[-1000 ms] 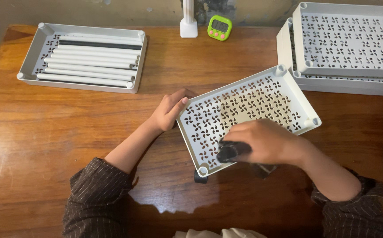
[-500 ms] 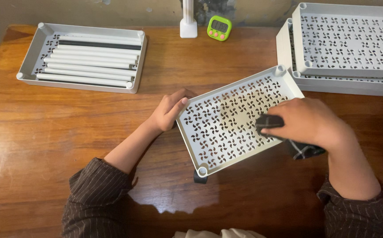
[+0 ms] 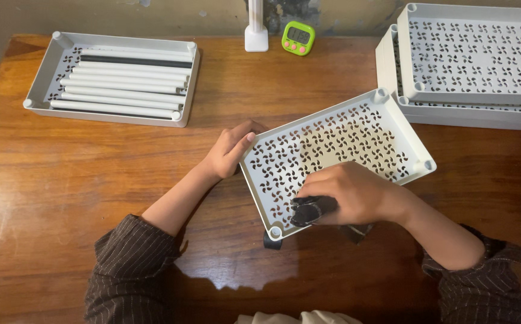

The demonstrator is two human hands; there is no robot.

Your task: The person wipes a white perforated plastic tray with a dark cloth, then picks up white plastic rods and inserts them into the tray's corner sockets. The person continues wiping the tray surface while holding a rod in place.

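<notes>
While tilted across the middle of the wooden table [image 3: 80, 180], white perforated tray [image 3: 356, 135] gripped at its left edge by left hand [image 3: 230, 150], fingers curled over the rim. Right hand [image 3: 353, 192] closed around dark cloth [image 3: 311, 210], pressed onto the tray's near corner. Far left: second tray [image 3: 44, 78] filled with white and dark rods [image 3: 122, 84]. Far right: stack of empty perforated trays [image 3: 470, 60]. Green timer [image 3: 298, 38] beside white lamp base [image 3: 256, 39] at the back edge.
</notes>
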